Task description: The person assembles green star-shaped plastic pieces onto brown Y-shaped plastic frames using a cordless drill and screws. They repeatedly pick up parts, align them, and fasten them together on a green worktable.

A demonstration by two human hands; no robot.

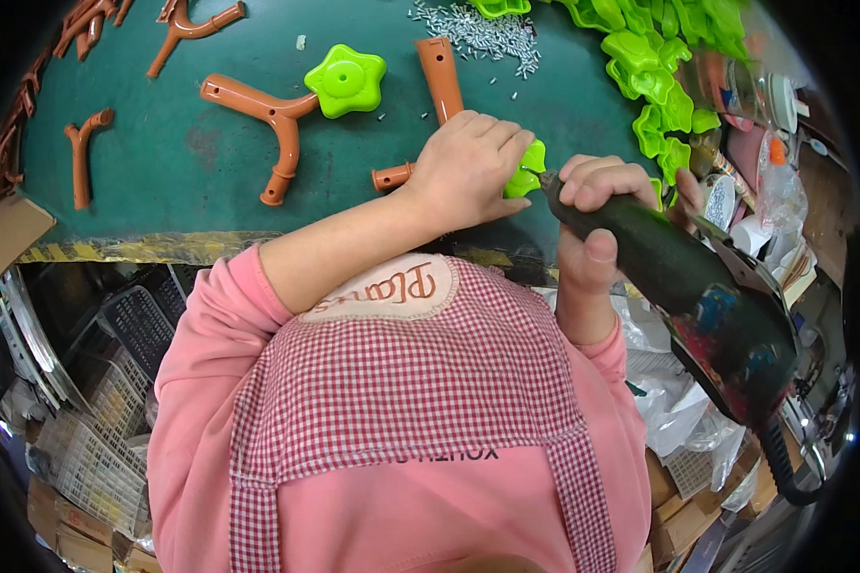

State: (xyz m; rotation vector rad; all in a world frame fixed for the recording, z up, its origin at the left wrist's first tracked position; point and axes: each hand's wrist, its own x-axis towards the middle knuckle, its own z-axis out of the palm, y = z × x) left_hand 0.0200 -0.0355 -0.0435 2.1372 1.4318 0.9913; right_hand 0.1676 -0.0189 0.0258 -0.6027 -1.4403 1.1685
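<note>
My left hand (468,170) is closed around a forked brown plastic branch (439,78), holding it down on the green tabletop. Beside the fingers, a bright green piece (522,184) sits at the branch's right end, partly hidden by the hand. In my right hand (597,196) is a dark electric screwdriver (678,263), fingers wrapped round its front. Its tip reaches the green piece; no screw can be made out there. To the left lies another forked brown branch (282,129) with a green star-shaped piece (346,81) on one arm.
Small silver screws (487,38) lie heaped at the back, a few strewn nearer. Green plastic pieces (645,72) pile up at the back right. More brown branches (84,158) lie leftward. Worn striped tape (153,249) runs along the table's front edge. Plastic baskets (91,468) stand below left.
</note>
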